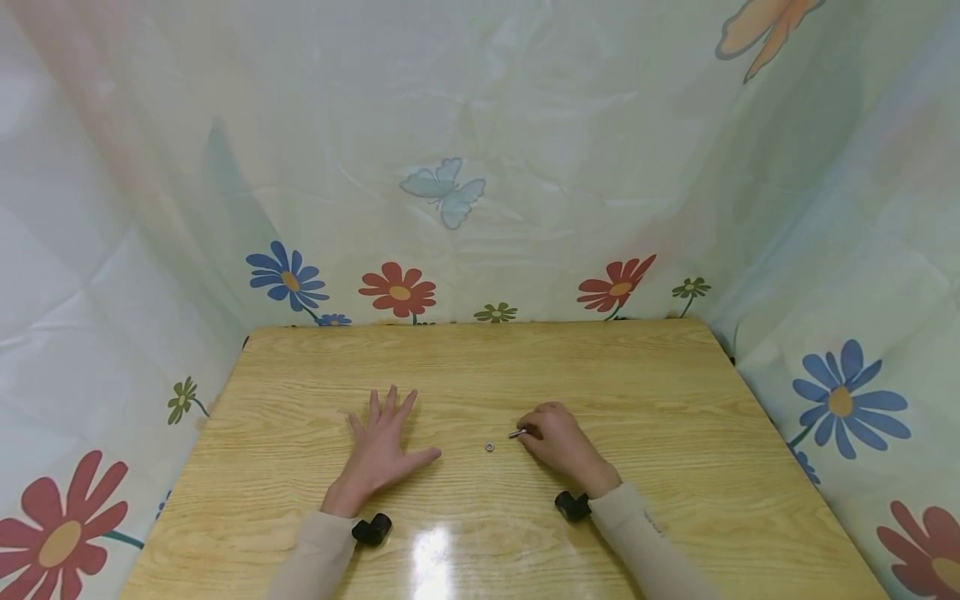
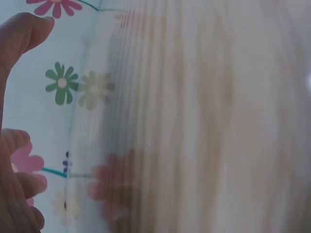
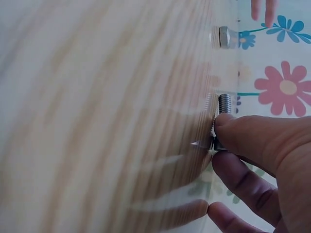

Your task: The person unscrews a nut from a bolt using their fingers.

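Observation:
A small metal bolt (image 1: 517,433) is pinched between the thumb and fingers of my right hand (image 1: 557,440), close over the table. In the right wrist view the threaded shank of the bolt (image 3: 224,103) points away from the hand, its head partly hidden by the thumb. A metal nut (image 1: 490,447) lies on the wood just left of the bolt; the right wrist view shows the nut (image 3: 224,37) beyond the bolt's tip. Left of the nut, my left hand (image 1: 381,450) has its fingers spread wide and holds nothing.
The wooden table (image 1: 480,367) has a glossy, light-grained top. A flowered curtain (image 1: 525,208) hangs behind it and along both sides. Black wrist cameras sit at the left cuff (image 1: 322,533) and the right cuff (image 1: 618,508).

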A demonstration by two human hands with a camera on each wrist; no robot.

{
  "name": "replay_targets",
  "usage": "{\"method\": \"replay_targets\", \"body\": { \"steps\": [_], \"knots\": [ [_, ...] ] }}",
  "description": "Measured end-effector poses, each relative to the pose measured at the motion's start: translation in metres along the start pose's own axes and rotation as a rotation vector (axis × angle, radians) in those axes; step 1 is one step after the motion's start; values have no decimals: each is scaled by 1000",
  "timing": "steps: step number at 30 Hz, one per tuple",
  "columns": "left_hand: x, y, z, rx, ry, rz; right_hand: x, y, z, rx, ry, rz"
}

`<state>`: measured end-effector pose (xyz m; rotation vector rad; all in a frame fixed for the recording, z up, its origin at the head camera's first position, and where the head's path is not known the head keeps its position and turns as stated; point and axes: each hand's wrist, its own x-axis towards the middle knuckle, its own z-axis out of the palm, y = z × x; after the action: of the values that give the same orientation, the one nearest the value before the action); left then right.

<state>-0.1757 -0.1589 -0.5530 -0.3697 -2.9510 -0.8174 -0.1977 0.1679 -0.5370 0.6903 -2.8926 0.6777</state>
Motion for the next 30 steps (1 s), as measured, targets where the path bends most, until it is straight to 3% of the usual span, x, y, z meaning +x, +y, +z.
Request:
{"method": "replay_targets", "body": {
  "steps": [10, 19, 30],
  "knots": [
    [-1, 24, 16, -189, 6, 73, 3, -11, 6, 12, 20, -17],
    [-2, 31, 24, -195, -10, 104, 6, -20, 8, 24, 3, 4],
    [-1, 32, 20, -164, -9, 118, 9, -26, 11, 47, 6, -37]
  ]
}}
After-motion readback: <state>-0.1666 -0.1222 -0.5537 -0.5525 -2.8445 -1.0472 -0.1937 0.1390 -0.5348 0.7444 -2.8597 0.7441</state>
